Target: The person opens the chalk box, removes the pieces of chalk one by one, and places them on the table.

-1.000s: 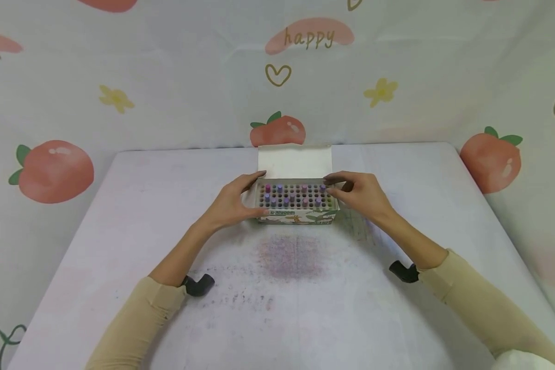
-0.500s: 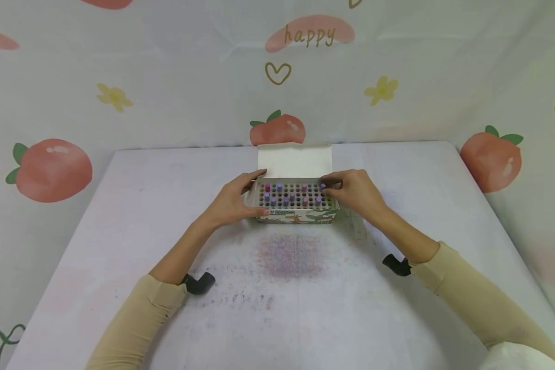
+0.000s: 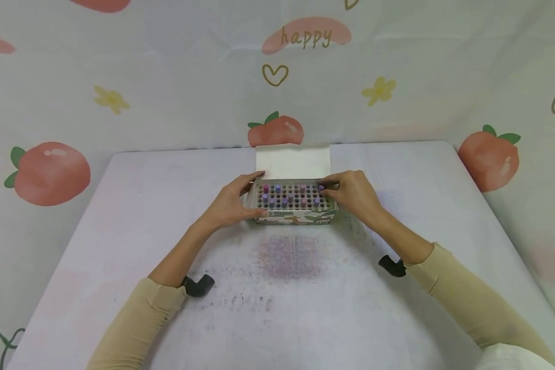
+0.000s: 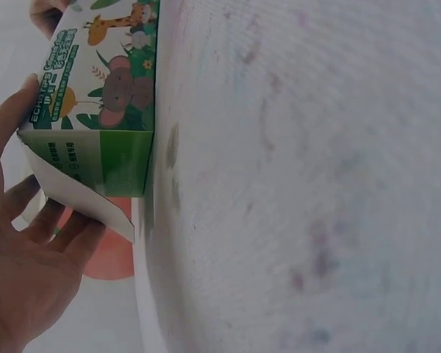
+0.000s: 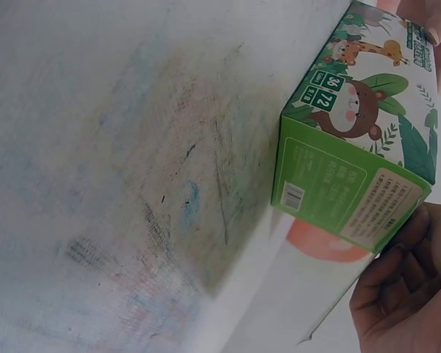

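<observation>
A cardboard box [image 3: 296, 220] printed with jungle animals stands on the table with its lid [image 3: 293, 160] raised behind it. Inside, a rack of round holes holds several purple and pink chalk sticks [image 3: 284, 202]. My left hand [image 3: 233, 203] grips the box's left end, thumb at the front and fingers behind; the left wrist view shows a side flap [image 4: 77, 191] against those fingers. At the rack's back right corner, my right hand [image 3: 357, 194] pinches the top of a purple chalk stick [image 3: 321, 188]. Its lower part is hidden in the rack.
Purple and grey smudges [image 3: 289, 257] mark the white table in front of the box. Black wrist-camera mounts [image 3: 199, 285] show below both forearms. A white cloth with printed fruit [image 3: 275, 131] hangs behind the table.
My right hand has shifted slightly left, and its thumb and fingers have come together on the purple chalk stick. The left hand keeps its grip on the box.
</observation>
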`<state>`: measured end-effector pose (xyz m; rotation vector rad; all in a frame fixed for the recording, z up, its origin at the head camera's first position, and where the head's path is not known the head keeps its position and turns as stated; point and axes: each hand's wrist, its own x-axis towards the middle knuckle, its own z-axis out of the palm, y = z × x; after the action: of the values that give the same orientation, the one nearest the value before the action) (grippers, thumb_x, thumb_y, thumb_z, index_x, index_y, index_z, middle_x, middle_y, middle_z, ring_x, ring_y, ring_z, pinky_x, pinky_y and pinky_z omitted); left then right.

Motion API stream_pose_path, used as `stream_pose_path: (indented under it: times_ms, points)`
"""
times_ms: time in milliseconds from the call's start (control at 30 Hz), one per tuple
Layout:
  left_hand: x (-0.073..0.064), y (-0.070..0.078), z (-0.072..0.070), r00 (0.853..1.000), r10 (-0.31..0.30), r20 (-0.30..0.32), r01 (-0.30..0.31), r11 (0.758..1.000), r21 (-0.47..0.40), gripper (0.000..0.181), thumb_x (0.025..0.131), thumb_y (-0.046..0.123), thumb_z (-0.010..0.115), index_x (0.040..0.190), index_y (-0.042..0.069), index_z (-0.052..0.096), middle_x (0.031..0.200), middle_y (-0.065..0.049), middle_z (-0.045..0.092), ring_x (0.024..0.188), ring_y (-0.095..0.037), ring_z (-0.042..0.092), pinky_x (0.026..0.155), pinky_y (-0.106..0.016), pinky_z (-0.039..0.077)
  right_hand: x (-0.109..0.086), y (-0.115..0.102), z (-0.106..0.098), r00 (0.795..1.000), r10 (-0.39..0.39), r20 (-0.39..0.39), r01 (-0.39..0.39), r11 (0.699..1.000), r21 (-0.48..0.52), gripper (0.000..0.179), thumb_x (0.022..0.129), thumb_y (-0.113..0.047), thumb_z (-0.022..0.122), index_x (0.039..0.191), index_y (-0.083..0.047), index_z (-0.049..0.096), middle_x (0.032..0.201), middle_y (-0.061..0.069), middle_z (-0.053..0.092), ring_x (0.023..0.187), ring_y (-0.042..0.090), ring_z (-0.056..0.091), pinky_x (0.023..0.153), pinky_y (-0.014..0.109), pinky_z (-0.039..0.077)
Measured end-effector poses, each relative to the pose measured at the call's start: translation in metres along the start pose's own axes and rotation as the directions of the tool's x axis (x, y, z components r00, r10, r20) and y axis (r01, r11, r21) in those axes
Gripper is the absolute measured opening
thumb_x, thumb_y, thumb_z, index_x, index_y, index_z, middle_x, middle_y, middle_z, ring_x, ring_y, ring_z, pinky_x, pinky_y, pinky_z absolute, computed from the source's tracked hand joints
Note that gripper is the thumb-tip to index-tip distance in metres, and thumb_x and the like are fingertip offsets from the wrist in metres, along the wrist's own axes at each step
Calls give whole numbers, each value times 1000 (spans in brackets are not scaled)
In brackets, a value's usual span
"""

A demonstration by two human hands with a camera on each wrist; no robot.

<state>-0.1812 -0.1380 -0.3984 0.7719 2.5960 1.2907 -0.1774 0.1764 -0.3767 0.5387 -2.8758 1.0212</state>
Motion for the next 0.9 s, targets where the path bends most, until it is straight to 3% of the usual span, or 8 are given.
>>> stream_pose_path:
  times_ms: [100,233,367,533,700,900]
  points:
    - [-1,-1,0,1000,-5,2,5,1000,-4,95,76,28,89,155,17,36,134,-11,51,132,-27,47,116,-37,39,0,0,0,1000,-2,-4,2,1000,14,18,86,-9,78,103,-5,79,95,12,76,42,9,35,41,22,27]
    - [-1,0,0,999,-31,10,31,999,-12,100,77,31,88,158,22,30,145,-11,45,136,-28,44,116,-38,38,0,2,0,1000,-10,-8,10,999,46,15,86,-10,79,100,-5,80,92,11,76,46,12,46,42,22,30]
    - [-1,1,0,998,-54,20,55,998,-18,105,77,32,88,159,28,23,150,-12,40,139,-32,41,117,-40,36,-1,5,0,1000,-22,1,22,998,62,13,88,-14,77,98,-5,77,88,8,76,60,15,64,49,23,44]
    - [-1,2,-3,998,-65,24,65,997,-31,106,76,31,89,160,28,23,148,-13,40,138,-33,41,117,-42,36,0,3,-1,999,-30,23,29,998,63,13,92,-18,73,99,-7,71,90,6,75,80,21,72,63,33,57]
    - [-1,2,-4,997,-78,17,79,996,-29,109,76,31,89,160,28,20,155,-12,34,138,-34,42,116,-45,37,2,2,-1,999,-45,31,43,998,39,15,96,-20,68,104,-7,67,95,8,75,83,24,72,63,35,56]
    - [-1,2,-2,996,-83,34,83,996,-24,105,76,34,88,159,24,23,153,-12,36,137,-34,42,114,-45,39,-1,2,2,998,-66,24,66,998,-18,18,99,-21,63,110,-8,57,95,10,75,60,17,63,49,30,43]
